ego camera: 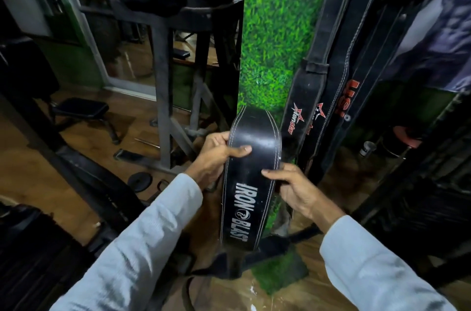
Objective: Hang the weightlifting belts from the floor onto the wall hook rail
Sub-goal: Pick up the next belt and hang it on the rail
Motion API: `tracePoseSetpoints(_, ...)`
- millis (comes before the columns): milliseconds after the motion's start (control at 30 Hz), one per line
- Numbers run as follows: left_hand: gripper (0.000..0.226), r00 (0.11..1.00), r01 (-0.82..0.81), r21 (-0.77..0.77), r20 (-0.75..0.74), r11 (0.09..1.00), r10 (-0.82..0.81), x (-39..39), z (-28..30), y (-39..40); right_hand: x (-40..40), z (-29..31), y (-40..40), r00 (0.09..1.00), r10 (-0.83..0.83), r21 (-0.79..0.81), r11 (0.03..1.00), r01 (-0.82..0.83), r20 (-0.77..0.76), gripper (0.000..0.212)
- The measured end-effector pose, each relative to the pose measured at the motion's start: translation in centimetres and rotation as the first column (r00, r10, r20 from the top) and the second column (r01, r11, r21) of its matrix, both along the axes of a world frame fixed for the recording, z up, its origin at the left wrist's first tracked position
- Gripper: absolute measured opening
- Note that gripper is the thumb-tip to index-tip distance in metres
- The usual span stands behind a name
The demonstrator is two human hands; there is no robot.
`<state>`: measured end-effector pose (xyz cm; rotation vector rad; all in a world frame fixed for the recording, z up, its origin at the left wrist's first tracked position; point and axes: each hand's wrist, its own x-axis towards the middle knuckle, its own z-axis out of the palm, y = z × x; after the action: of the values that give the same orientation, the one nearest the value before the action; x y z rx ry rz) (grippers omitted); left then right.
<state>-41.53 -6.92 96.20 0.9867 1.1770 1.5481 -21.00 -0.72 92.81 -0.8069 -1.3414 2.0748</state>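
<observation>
The wide black leather belt printed "IRON BLAST" [248, 178] stands upright between the two hands: the left hand's fingers [237, 150] wrap its left edge, the right hand's fingers [274, 173] its right edge, lower down. Beyond the fingers rises the green grass-patterned wall panel [275, 30]. Right of the right fingers hang two long black stitched belts [328, 86] against the wall. Left of the left fingers stands a dark metal gym frame [163, 96] on the brown wooden floor [84, 132].
</observation>
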Motion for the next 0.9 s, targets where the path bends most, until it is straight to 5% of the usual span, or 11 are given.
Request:
tracePoseSetpoints(100,0.043,0.998,0.058,0.045,-0.012,0.997,-0.057,0.8,-2.6,-0.9,0.6,2.9,1.1,0.992,-0.03,-0.058,0.998,0.023,-0.122,0.07)
tracePoseSetpoints(233,0.037,0.987,0.159,0.0,-0.02,0.987,-0.159,2.4,-5.1,-2.0,-0.5,5.6,2.7,0.994,-0.107,0.137,0.985,0.108,-0.02,0.09)
tracePoseSetpoints(367,0.063,0.895,0.386,-0.13,0.292,0.913,-0.336,1.5,-2.7,-1.6,-0.5,3.9,1.7,0.99,-0.127,0.338,0.936,0.099,0.063,0.022)
tracePoseSetpoints(433,0.053,0.889,0.375,-0.167,0.344,0.912,-0.302,0.7,-0.2,-0.5,-0.3,2.1,0.4,0.99,-0.103,0.404,0.913,0.057,0.091,0.016)
tracePoseSetpoints(500,0.034,0.913,0.305,-0.209,0.343,0.929,-0.222,0.6,1.4,0.9,-0.3,0.4,-0.7,0.98,-0.117,0.447,0.894,0.035,0.159,0.045)
tracePoseSetpoints(533,0.02,0.929,0.269,-0.232,0.319,0.935,-0.188,1.0,1.9,1.5,-0.2,-0.2,-0.9,0.973,-0.109,0.431,0.903,0.012,0.202,0.051)
tracePoseSetpoints(600,0.008,0.97,0.196,-0.274,0.198,0.942,-0.144,1.6,1.6,2.0,0.5,-0.3,-1.3,0.972,-0.042,0.315,0.948,-0.034,0.231,0.022)
tracePoseSetpoints(700,0.028,0.983,0.179,-0.239,0.078,0.955,-0.164,1.8,-0.4,1.4,1.8,0.6,-1.1,0.998,0.019,-0.036,0.999,-0.016,0.066,0.005)
tracePoseSetpoints(800,0.034,0.956,0.293,-0.141,0.07,0.946,-0.285,2.0,-1.9,0.3,1.7,2.1,0.5,0.998,-0.057,-0.161,0.985,0.054,-0.015,0.051)
tracePoseSetpoints(900,0.043,0.938,0.344,-0.172,0.018,0.923,-0.346,2.9,-3.0,-0.7,-0.2,3.9,1.2,0.991,-0.13,-0.091,0.987,0.129,-0.003,0.062)
